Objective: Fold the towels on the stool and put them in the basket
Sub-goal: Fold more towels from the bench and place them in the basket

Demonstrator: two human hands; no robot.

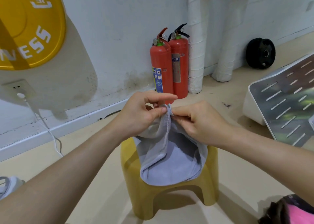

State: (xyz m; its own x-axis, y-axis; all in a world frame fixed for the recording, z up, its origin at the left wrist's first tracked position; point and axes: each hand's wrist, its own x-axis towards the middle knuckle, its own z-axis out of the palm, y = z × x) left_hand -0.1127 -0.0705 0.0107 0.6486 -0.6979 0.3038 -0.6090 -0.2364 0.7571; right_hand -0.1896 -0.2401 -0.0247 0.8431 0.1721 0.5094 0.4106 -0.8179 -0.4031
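Note:
A light grey-blue towel (169, 166) hangs in a loose loop over a small yellow plastic stool (136, 189) in the middle of the floor. Its lower part rests on the stool top, and its upper corners are gathered above it. My left hand (141, 115) pinches the towel's top edge between thumb and fingers, with the index finger sticking out. My right hand (198, 120) pinches the same bunched edge from the right, so the two hands meet at the corners. A white basket (254, 109) with a slotted wall stands at the right, partly cut off by the frame.
Two red fire extinguishers (169, 65) stand against the wall just behind the hands. White wrapped pipes (197, 53) and a black weight plate (260, 53) are further right. A yellow weight plate (25, 28) leans at the left, with a socket and white cable (51, 133). Dark and pink fabric (292, 212) lies at bottom right.

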